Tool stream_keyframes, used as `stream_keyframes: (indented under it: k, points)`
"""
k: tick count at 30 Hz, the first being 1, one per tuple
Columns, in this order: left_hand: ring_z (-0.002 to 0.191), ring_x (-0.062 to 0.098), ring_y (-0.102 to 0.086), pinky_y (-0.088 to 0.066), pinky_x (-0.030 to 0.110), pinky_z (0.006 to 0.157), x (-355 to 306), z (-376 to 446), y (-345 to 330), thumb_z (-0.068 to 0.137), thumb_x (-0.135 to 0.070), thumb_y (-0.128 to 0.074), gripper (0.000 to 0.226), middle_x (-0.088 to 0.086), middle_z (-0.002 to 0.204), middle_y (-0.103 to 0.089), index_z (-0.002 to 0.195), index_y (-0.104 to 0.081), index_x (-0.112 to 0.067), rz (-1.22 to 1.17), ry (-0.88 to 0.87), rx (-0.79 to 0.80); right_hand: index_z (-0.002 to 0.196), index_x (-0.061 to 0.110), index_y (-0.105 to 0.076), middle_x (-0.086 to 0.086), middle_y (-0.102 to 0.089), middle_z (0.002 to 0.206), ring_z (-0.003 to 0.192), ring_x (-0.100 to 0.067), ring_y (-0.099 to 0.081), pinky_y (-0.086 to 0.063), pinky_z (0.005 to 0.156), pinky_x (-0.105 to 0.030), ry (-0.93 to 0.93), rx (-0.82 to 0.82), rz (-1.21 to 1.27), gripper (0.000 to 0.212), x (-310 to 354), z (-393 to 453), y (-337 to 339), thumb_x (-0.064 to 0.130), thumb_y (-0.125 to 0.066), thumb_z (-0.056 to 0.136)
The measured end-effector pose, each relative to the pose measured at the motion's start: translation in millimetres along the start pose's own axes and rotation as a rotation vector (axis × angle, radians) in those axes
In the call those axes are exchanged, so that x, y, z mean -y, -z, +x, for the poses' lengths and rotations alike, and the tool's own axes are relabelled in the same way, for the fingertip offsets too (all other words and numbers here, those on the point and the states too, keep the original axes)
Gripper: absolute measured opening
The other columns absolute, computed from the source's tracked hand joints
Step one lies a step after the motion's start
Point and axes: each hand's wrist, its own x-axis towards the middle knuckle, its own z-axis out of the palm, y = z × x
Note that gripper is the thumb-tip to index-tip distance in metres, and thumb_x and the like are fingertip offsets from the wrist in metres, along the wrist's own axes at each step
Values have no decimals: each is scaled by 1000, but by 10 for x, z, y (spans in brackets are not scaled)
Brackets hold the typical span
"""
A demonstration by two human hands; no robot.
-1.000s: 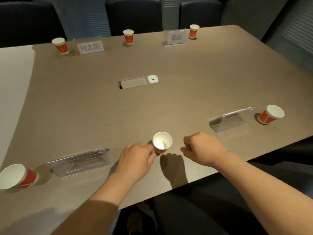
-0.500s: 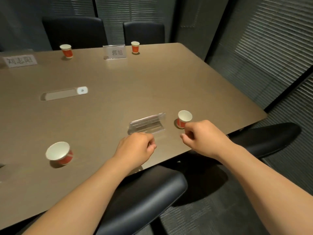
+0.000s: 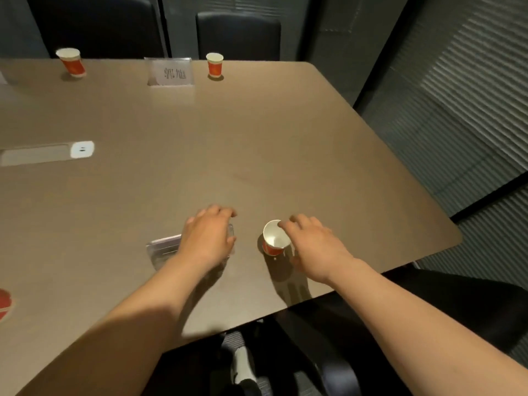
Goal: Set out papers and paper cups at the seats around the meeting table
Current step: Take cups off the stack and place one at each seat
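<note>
A red paper cup [image 3: 273, 239] with a white inside stands near the table's [image 3: 257, 144] front edge. My right hand [image 3: 313, 244] is open beside it, fingers spread; the index fingertip touches the rim and the thumb lies by the base. Left of the cup, a clear acrylic name stand [image 3: 163, 250] lies on the table. My left hand [image 3: 210, 238] is spread over its right half, hiding that part. Two more red cups [image 3: 71, 63] [image 3: 215, 65] stand along the far edge. No papers are in view.
A name card [image 3: 171, 72] stands between the far cups. A power socket panel [image 3: 82, 149] is set into the table at left. Another cup [image 3: 4, 305] is cut off at the left edge. Dark chairs [image 3: 238, 35] [image 3: 471, 304] stand behind the table and at front right.
The view has swung right along the table. Both fists have opened; my left hand has come down onto the name stand and my right hand has reached the cup's rim.
</note>
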Motion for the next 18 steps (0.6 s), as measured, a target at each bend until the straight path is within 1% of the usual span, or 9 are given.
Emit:
stream_keyframes:
  k: [3, 5, 6, 7, 9, 12, 15, 16, 18]
  points:
    - [128, 26, -47, -35, 37, 105, 76, 179, -171, 83, -27, -65, 58, 2, 137, -52, 137, -45, -26, 60, 87, 50, 148, 30, -20, -7, -12, 160, 146, -35, -14, -27, 112, -47, 81, 67, -20, 82, -103, 345, -160, 6, -61, 81]
    - [128, 27, -47, -35, 38, 106, 158, 254, -295, 81, -29, -67, 64, 2, 138, -51, 139, -42, -24, 100, 125, 89, 150, 34, -16, -6, -4, 162, 148, -35, -6, -23, 115, -49, 142, 118, -19, 87, -115, 563, -249, -1, -56, 81]
    - [128, 27, -47, -34, 38, 106, 193, 268, -351, 81, -30, -68, 66, 3, 139, -51, 140, -41, -23, 123, 140, 115, 150, 35, -16, -6, -3, 163, 148, -35, -6, -23, 116, -50, 172, 146, -22, 86, -109, 634, -297, -3, -52, 82]
    - [129, 27, -46, -34, 38, 107, 224, 295, -410, 80, -32, -68, 67, 3, 139, -51, 141, -40, -23, 141, 166, 147, 149, 36, -19, -7, -5, 162, 147, -36, -8, -25, 115, -50, 207, 168, -29, 83, -116, 714, -349, -3, -51, 83]
    - [128, 26, -47, -33, 38, 106, 254, 324, -487, 80, -34, -68, 66, 3, 138, -52, 139, -41, -24, 165, 213, 211, 143, 34, -31, -10, -16, 158, 141, -38, -20, -35, 108, -49, 266, 184, -63, 73, -136, 796, -444, 2, -55, 83]
    - [124, 23, -48, -33, 36, 100, 245, 374, -565, 83, -34, -66, 52, 1, 132, -56, 131, -48, -26, 199, 256, 211, 133, 30, -42, -10, -37, 140, 122, -37, -39, -46, 94, -46, 243, 128, -90, 57, -272, 903, -505, 12, -59, 82]
    - [120, 23, -49, -34, 35, 95, 246, 380, -580, 85, -33, -66, 43, 0, 127, -57, 124, -51, -25, 211, 265, 196, 135, 29, -38, -12, -43, 130, 116, -36, -44, -47, 92, -45, 98, 94, -57, 53, -426, 1000, -456, 27, -57, 85]
    - [119, 23, -50, -34, 34, 94, 245, 374, -573, 85, -32, -66, 42, 0, 127, -57, 123, -51, -25, 217, 257, 190, 137, 29, -35, -12, -43, 132, 117, -36, -44, -46, 93, -46, 72, 90, -45, 55, -473, 1023, -451, 31, -56, 85]
    - [118, 23, -51, -35, 35, 94, 251, 355, -568, 85, -32, -66, 41, 0, 125, -58, 123, -51, -25, 230, 243, 176, 140, 32, -28, -10, -36, 140, 122, -36, -40, -44, 96, -48, 98, 115, -53, 67, -536, 1055, -473, 33, -60, 81]
